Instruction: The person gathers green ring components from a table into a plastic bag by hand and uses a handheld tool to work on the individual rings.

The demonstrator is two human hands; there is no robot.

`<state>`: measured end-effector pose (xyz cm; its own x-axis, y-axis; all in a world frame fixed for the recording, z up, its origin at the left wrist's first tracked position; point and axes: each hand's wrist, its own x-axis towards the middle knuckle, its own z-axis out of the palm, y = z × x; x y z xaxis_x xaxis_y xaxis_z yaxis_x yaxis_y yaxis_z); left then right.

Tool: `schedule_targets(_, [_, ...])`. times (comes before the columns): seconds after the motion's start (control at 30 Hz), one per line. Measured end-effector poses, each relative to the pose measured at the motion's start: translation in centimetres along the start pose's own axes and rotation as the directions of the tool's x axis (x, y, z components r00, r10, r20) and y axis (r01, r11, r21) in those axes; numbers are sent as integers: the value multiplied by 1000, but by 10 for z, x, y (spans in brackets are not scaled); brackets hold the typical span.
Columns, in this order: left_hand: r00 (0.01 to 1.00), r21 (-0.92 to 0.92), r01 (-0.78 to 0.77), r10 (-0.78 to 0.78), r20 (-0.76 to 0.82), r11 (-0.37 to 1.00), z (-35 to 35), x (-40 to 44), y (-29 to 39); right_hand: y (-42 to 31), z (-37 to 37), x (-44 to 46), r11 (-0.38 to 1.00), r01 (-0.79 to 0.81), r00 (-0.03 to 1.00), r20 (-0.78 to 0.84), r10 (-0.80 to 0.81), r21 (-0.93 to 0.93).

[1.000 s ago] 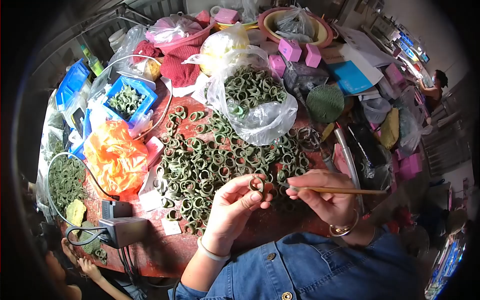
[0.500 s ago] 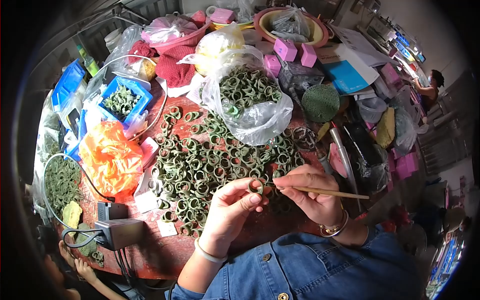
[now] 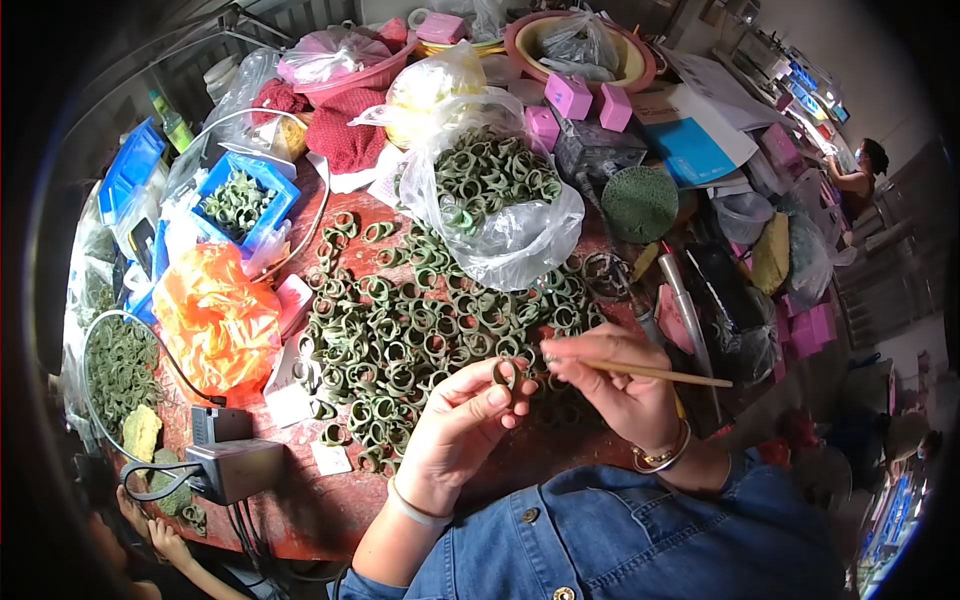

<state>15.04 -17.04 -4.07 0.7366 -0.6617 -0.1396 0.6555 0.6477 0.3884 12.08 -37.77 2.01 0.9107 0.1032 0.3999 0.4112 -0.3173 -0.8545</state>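
Between thumb and fingers, my left hand [image 3: 462,420] pinches a dark green ring [image 3: 507,375], held upright above the table. Just to its right, my right hand [image 3: 625,395] grips a thin wooden stick [image 3: 655,373], pen-like, with its plain end pointing right. The stick's working tip is hidden or blurred by the fingers, and I see a small gap between the two hands. Spread under and beyond them lies a wide heap of similar green rings [image 3: 400,325]. A clear plastic bag [image 3: 520,245] full of more rings [image 3: 490,175] stands behind the heap.
A blue bin [image 3: 282,190] of green pieces and an orange plastic bag [image 3: 220,320] stand left. A grey power box [image 3: 240,470] with cables sits at the front left. A metal handpiece [image 3: 688,300] lies right. Another person's hand [image 3: 170,543] shows at lower left.
My right hand has shifted slightly up, its fingers lifted and blurred, and the stick's plain end has risen a little. The ring in my left hand is turned slightly.
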Motion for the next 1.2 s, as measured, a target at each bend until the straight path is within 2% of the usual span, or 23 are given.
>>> schedule_targets(0.03, [1000, 1, -1, 1, 0, 1000, 1, 0, 1, 0, 1, 0, 998, -13, 996, -87, 7, -62])
schedule_targets(0.1, [997, -177, 45, -34, 63, 983, 2, 1, 4, -3, 1, 0, 997, -15, 994, -105, 7, -76])
schedule_targets(0.2, [996, -237, 76, -64, 57, 968, -1, 1, 5, -3, 1, 0, 995, -92, 991, -99, 90, -22])
schedule_targets(0.27, [996, -281, 92, -88, 28, 955, 0, 1, 6, 1, -2, 4, 961, -243, 968, 23, 248, -129])
schedule_targets(0.3, [996, -279, 89, -86, 22, 956, -1, 1, 6, 5, -2, 9, 962, -244, 968, 26, 249, -124])
schedule_targets(0.33, [996, -312, 89, -80, 40, 946, -3, 1, 7, 11, -2, 14, 907, -71, 989, 90, 118, -416])
schedule_targets(0.37, [996, -344, 89, -73, 58, 935, -4, 1, 7, 16, -1, 15, 746, 119, 982, 190, 9, -655])
schedule_targets(0.4, [997, -334, 74, -64, 41, 940, -3, 0, 7, 22, 1, 14, 694, 130, 971, 233, 56, -708])
schedule_targets(0.57, [998, -357, 55, -49, 28, 932, -8, -1, 7, 29, 12, 9, 665, 204, 958, 288, 17, -719])
schedule_targets(0.63, [999, -318, 36, -26, 35, 947, -9, 0, 7, 25, 16, 4, 740, 231, 931, 365, 21, -632])
schedule_targets(0.7, [1000, -294, 21, -15, 23, 955, -7, 1, 9, 22, 18, 2, 724, 245, 929, 369, 14, -645])
schedule_targets(0.77, [1000, -244, -14, 15, 1, 970, -5, 1, 12, 20, 15, 3, 746, 203, 916, 393, 85, -634])
schedule_targets(0.8, [998, -181, -63, 64, 1, 981, -9, 3, 12, 25, 14, 1, 743, 186, 932, 354, 73, -643])
schedule_targets(0.83, [996, -107, -80, 76, -40, 991, -12, 3, 14, 26, 14, 1, 762, 133, 946, 312, 94, -634])
schedule_targets(0.9, [975, 24, -162, 163, -148, 987, -8, 4, 16, 28, 17, 1, 724, 137, 960, 270, 71, -676])
schedule_targets(0.97, [950, 75, -207, 218, -221, 976, 3, 3, 19, 24, 22, 2, 753, 160, 958, 283, 36, -638])
schedule_targets(1.03, [955, 68, -225, 234, -184, 972, 2, -1, 23, 21, 25, -3, 723, 214, 921, 383, 76, -657])
schedule_targets(1.07, [926, 94, -238, 255, -279, 967, 7, -1, 23, 20, 28, -5, 715, 240, 915, 398, 59, -657])
schedule_targets(1.1, [928, 93, -232, 249, -279, 968, 5, -1, 23, 19, 31, -7, 707, 265, 910, 413, 43, -656])
schedule_targets(1.17, [926, 321, -178, 269, -266, 930, -2, -4, 27, 22, 31, -8, 732, 246, 922, 386, 25, -635])
schedule_targets(1.2, [890, 366, -162, 296, -346, 916, 7, -2, 25, 24, 28, -6, 734, 214, 927, 370, 55, -645])
